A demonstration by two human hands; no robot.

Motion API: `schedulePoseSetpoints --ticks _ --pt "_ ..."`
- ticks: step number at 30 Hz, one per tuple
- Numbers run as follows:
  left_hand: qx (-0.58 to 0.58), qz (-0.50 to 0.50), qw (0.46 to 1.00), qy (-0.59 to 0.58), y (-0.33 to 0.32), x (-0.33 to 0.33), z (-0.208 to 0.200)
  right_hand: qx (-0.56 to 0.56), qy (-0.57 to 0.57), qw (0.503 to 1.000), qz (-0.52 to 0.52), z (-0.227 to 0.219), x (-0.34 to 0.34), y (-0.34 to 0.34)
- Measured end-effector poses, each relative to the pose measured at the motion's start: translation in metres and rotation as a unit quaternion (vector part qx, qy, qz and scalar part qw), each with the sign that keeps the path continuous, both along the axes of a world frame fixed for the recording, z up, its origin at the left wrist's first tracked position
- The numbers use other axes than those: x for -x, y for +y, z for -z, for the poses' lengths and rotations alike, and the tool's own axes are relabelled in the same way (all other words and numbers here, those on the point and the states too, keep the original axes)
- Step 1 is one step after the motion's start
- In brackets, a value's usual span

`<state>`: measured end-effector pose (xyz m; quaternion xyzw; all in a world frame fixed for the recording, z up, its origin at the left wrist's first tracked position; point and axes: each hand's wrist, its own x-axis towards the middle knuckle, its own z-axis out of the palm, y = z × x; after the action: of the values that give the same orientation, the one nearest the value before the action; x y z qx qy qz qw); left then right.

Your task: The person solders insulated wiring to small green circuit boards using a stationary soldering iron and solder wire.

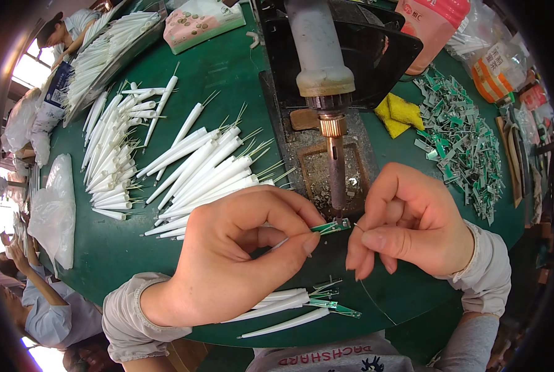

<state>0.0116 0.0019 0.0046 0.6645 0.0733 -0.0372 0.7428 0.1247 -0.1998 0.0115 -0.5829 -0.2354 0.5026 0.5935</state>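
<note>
Pinching with thumb and pointer finger, the left hand (233, 248) holds one end of a small green board (335, 227). The other end of the board pokes out past the fingertips, toward the right hand (416, 226). That hand has its thumb and pointer finger pressed together on a thin wire (376, 304). A short bit of the wire sticks out from this pinch, close to the board. More wire hangs below the right hand, down toward the table's near edge.

Just above the board, between the two hands, a soldering iron (337, 173) points straight down. Its tip is so close that I cannot tell if it touches the board. Behind the iron's tip sits a dirty metal tray (298, 155).

Past the left hand, on the green table (240, 68), lies a bunch of white sticks (196, 167) with thin wires at their ends. Farther off on that side is another white pile (113, 161). Below the left hand are a few more sticks (283, 310), with green boards by their wire ends.

Beyond the right hand is a big heap of little boards (463, 139). A yellow sponge (400, 115) lies between that heap and the iron.
</note>
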Motion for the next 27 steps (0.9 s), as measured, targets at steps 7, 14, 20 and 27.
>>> schedulePoseSetpoints --ticks 7,14,20,27 --pt "0.011 -0.013 0.999 -0.041 -0.001 -0.001 0.002 -0.022 -0.016 0.999 0.043 0.004 0.000 0.001" --pt "-0.017 -0.009 0.998 -0.067 0.000 0.000 0.003 -0.046 -0.003 0.998 0.048 0.012 -0.004 -0.003" --pt "0.019 -0.022 1.000 -0.004 0.002 -0.004 -0.001 -0.039 0.037 0.998 0.045 0.010 -0.005 -0.002" --pt "0.043 -0.012 0.999 0.006 0.004 -0.004 -0.002 -0.026 -0.015 0.998 0.050 0.012 -0.005 -0.003"
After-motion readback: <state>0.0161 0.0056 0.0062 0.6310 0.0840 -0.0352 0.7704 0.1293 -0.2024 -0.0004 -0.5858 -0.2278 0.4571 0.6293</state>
